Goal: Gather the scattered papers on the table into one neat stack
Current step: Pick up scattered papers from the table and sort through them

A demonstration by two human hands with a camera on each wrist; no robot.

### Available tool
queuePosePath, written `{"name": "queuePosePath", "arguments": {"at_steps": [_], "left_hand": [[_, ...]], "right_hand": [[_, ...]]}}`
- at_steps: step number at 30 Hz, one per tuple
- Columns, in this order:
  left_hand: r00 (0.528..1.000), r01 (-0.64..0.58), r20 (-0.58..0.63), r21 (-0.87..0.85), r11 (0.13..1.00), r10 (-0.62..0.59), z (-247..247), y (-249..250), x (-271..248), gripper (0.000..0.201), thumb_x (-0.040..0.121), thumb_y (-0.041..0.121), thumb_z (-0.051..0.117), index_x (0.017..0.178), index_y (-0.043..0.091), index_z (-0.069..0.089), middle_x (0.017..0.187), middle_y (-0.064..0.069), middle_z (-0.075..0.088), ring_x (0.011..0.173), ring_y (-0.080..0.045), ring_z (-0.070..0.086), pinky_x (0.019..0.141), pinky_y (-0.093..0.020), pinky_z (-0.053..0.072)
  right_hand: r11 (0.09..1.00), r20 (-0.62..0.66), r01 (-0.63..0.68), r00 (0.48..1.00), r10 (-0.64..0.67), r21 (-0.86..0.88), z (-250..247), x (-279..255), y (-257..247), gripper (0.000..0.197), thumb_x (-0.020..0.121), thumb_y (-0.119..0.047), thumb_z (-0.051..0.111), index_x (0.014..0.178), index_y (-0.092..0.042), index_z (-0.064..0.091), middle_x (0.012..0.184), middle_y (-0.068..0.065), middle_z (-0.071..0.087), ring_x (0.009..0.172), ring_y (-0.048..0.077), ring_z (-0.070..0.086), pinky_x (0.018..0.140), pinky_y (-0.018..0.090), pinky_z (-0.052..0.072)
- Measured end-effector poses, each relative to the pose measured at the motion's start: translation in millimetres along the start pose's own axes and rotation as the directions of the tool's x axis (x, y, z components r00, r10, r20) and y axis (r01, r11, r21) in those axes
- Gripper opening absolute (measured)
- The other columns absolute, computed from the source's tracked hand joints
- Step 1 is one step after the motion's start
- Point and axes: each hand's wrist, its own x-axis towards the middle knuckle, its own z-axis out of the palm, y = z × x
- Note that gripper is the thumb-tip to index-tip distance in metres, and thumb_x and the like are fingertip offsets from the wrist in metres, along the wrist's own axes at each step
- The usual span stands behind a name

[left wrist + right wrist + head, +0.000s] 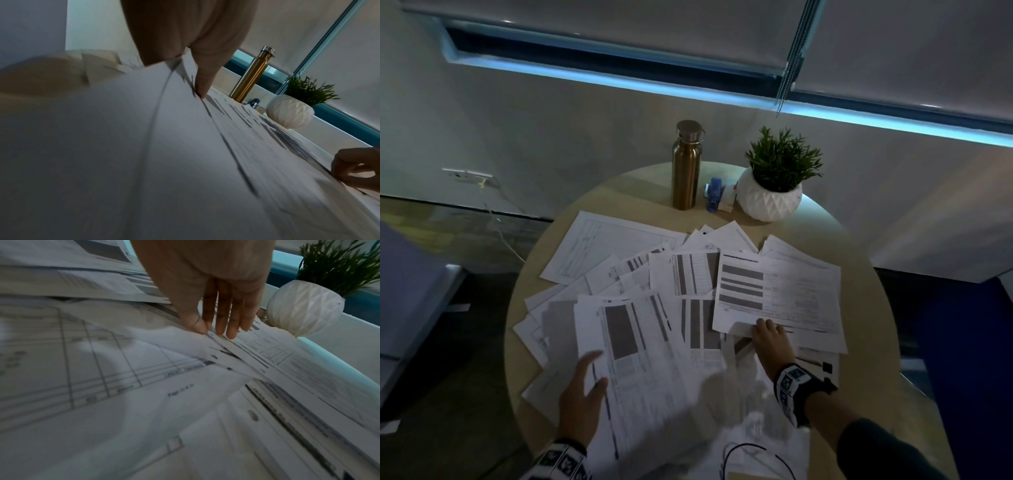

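Several printed sheets (654, 274) lie fanned and overlapping across the round wooden table (626, 192). My left hand (597, 371) grips the left edge of a sheaf of papers (640, 342) at the near left. In the left wrist view its thumb (202, 82) presses on top of the sheaf (144, 146), which bows up toward the camera. My right hand (767, 330) pinches the near edge of a sheet with grey bars (791, 291) at the right. In the right wrist view its thumb and fingers (213, 331) meet at that sheet's corner.
At the table's far edge stand a gold metal bottle (686, 164), a small blue desk item (714, 195) and a white faceted pot with a green plant (770, 198). A black cable (756, 448) loops over the nearest papers. The wall runs just behind the table.
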Motion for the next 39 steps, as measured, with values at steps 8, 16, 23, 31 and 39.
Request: {"name": "queuePosePath", "arguments": {"at_steps": [8, 16, 23, 31, 39], "left_hand": [[0.998, 0.001, 0.059, -0.177, 0.984, 0.01, 14.7, 38.8, -19.2, 0.022, 0.089, 0.017, 0.056, 0.11, 0.023, 0.058, 0.119, 0.001, 0.053, 0.117, -0.017, 0.046, 0.099, -0.027, 0.037], [0.989, 0.139, -0.01, -0.275, 0.951, -0.148, 28.2, 61.8, -26.4, 0.018, 0.089, 0.014, 0.056, 0.106, 0.006, 0.059, 0.103, -0.014, 0.064, 0.102, -0.025, 0.062, 0.091, -0.032, 0.046], [0.922, 0.371, -0.045, -0.191, 0.909, -0.386, -38.2, 52.5, -3.4, 0.041, 0.092, 0.045, 0.042, 0.098, 0.007, 0.056, 0.098, -0.014, 0.056, 0.096, -0.032, 0.051, 0.099, -0.049, 0.034], [0.89, 0.457, 0.052, -0.1, 0.884, -0.454, -73.7, 37.9, 5.3, 0.058, 0.081, 0.034, 0.066, 0.128, 0.009, 0.045, 0.125, -0.021, 0.055, 0.115, -0.04, 0.051, 0.099, -0.054, 0.036], [0.901, 0.434, 0.05, -0.041, 0.9, -0.432, -69.9, 30.2, -5.1, 0.039, 0.089, 0.024, 0.057, 0.12, 0.001, 0.053, 0.125, -0.027, 0.055, 0.103, -0.037, 0.052, 0.101, -0.053, 0.036]], "right_hand": [[0.901, 0.079, -0.038, 0.997, 0.004, 0.432, -65.5, -21.1, -64.9, 0.018, 0.083, -0.013, 0.056, 0.098, -0.003, 0.058, 0.108, 0.014, 0.055, 0.099, 0.031, 0.055, 0.081, 0.042, 0.042], [0.379, 0.055, 0.085, 0.938, -0.343, 0.921, -91.9, -52.5, -147.7, 0.02, 0.088, -0.011, 0.052, 0.1, -0.006, 0.066, 0.107, 0.014, 0.063, 0.099, 0.024, 0.058, 0.091, 0.031, 0.046], [0.376, 0.286, -0.56, 0.765, 0.577, 0.738, -34.8, -45.3, -105.6, 0.072, 0.075, -0.035, 0.073, 0.131, -0.011, 0.033, 0.132, 0.007, 0.037, 0.12, 0.022, 0.04, 0.1, 0.035, 0.043], [0.226, 0.469, -0.596, 0.77, 0.433, 0.77, -15.4, -23.5, -82.9, 0.03, 0.08, -0.033, 0.066, 0.102, -0.014, 0.062, 0.101, 0.008, 0.069, 0.088, 0.025, 0.063, 0.088, 0.039, 0.05], [0.0, 0.389, -0.63, 0.479, 0.787, 0.777, -8.2, -16.1, -28.8, 0.032, 0.09, -0.022, 0.056, 0.109, 0.003, 0.059, 0.124, 0.029, 0.046, 0.116, 0.043, 0.044, 0.092, 0.048, 0.042]]}}
